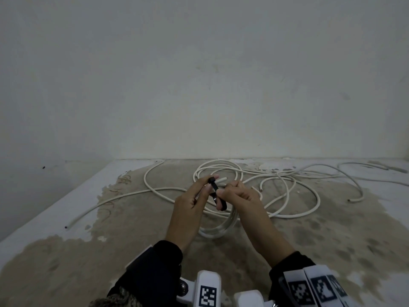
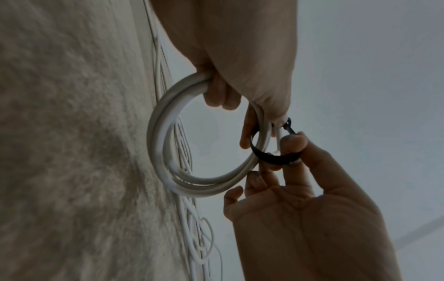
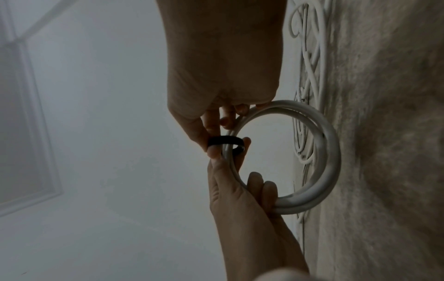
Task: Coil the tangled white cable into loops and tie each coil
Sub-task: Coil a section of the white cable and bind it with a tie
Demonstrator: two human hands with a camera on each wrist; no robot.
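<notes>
The fingers [image 2: 294, 144] of the left hand [image 1: 188, 209] pinch a black tie [image 1: 215, 191] that goes around a small white coil [image 2: 165, 144]. The thumb and first finger are pressed together on the tie, and the other fingers are loosely bent near the coil. The right hand [image 1: 239, 196] has its fingers curled around the top of the coil and also pinches the tie from its side. The coil hangs between the two hands, just above the floor [image 1: 66, 262], with a few loops lying side by side. Behind the hands, the rest of the white cable [image 1: 287, 196] is spread out on the floor in big messy loops, with loose ends showing. The tie looks like it is not pulled tight yet. If a pinch slips, the tie could spring open and the loops could fall apart. If the person pulls too hard to one side, a loop could slide out from under the tie. The messy cable behind could also tug on the coil.
</notes>
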